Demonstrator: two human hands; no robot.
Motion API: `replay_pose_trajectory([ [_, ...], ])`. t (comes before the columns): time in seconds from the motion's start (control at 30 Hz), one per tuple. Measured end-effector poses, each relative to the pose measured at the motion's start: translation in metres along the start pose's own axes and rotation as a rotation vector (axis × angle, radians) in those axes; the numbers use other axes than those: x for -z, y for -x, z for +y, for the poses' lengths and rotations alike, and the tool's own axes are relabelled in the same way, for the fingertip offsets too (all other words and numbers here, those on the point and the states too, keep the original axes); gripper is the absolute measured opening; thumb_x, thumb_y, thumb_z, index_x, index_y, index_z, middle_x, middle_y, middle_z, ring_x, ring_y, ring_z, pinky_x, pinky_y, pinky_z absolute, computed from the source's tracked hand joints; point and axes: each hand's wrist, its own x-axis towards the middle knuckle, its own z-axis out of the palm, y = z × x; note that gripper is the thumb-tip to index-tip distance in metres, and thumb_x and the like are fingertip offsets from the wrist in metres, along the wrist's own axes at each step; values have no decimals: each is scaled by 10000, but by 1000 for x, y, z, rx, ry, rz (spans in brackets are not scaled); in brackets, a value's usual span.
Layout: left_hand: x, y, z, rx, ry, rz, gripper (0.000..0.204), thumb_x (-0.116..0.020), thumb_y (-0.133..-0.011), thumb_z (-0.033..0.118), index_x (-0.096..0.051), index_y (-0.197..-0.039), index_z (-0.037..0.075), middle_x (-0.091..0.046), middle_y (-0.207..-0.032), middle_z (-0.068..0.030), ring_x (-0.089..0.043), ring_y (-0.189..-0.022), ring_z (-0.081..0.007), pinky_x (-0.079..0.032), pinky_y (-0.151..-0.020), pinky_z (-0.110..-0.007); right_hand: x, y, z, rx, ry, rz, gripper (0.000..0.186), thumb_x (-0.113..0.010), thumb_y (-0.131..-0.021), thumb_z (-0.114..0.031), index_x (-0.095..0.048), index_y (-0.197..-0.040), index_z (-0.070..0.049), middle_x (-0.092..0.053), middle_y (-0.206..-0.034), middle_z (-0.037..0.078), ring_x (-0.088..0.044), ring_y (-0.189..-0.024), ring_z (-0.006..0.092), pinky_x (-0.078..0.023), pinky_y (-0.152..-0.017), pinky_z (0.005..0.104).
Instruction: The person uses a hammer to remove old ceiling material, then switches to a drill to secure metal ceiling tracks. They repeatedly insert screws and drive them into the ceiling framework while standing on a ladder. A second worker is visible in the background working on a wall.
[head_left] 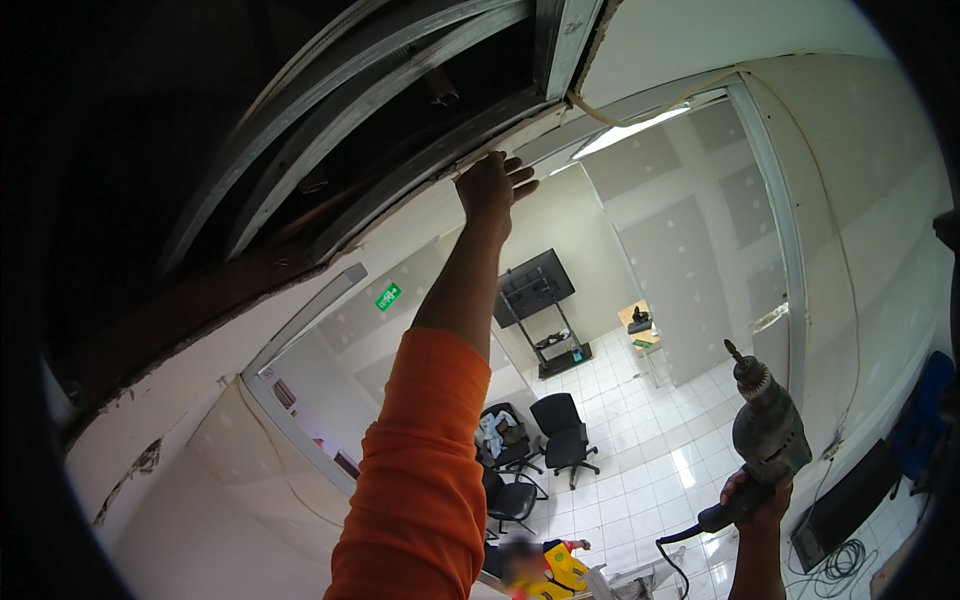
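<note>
My right hand [758,497] is wrapped round the grip of a dark, worn corded electric drill [770,435]. The drill points upward, and a bit [735,353] sits in its chuck. My left arm, in an orange sleeve, reaches up to the broken edge of the ceiling opening [440,180]. There my left hand [490,190] rests against the edge beside a metal channel, its fingers stretched out and apart. The thumb side is turned away, so anything small there is hidden. Above the hand, grey metal framing [400,85] shows inside the dark opening.
A tan cable [640,118] runs along the ceiling edge. Far below on the white tiled floor stand black office chairs [565,430] and a screen on a wheeled stand [535,287]. A person in a yellow vest [565,570] is at the bottom, beside a metal ladder-like frame [625,580].
</note>
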Motion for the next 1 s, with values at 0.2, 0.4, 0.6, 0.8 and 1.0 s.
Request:
replay_pose_trajectory([
  [0.2, 4, 7, 4, -49, -130, -9, 308, -564, -992, 208, -580, -1107, -77, -640, -1006, -186, -716, -810, -309, -661, -667, -397, 5, -1, 1, -17, 7, -17, 873, -684, -755, -746, -590, -1077, 60, -668, -817, 175, -682, -717, 348, -584, -583, 451],
  [0.4, -16, 5, -9, -140, -294, 229, 269, -627, -955, 173, -645, -1001, -91, -679, -865, -168, -730, -710, -273, -647, -584, -340, 13, 3, 2, -8, 16, 2, 877, -673, -766, -746, -577, -1108, 56, -669, -829, 176, -680, -719, 349, -584, -593, 464],
  [0.6, 2, -7, -18, -668, -1125, 378, 394, -525, -942, 215, -676, -698, -55, -706, -704, -173, -669, -492, -223, -591, -620, -366, 16, 4, 3, -3, 26, 13, 871, -675, -771, -737, -569, -1128, 50, -669, -836, 172, -684, -734, 349, -584, -591, 469],
  [0.8, 6, -29, -16, -338, -886, 128, 400, -490, -952, 259, -685, -716, 2, -709, -743, -205, -703, -650, -330, -581, -707, -443, 16, 3, 7, -25, -67, 29, 850, -683, -781, -714, -570, -1141, 48, -672, -841, 179, -686, -742, 357, -588, -595, 469],
  [1.0, -20, 15, -13, -8, -520, -118, 314, -505, -977, 202, -641, -1083, -60, -683, -876, -158, -712, -684, -278, -635, -701, -385, 4, 0, 1, -8, -45, -56, 826, -718, -791, -656, -552, -1171, 59, -680, -869, 192, -696, -754, 354, -598, -602, 456],
])
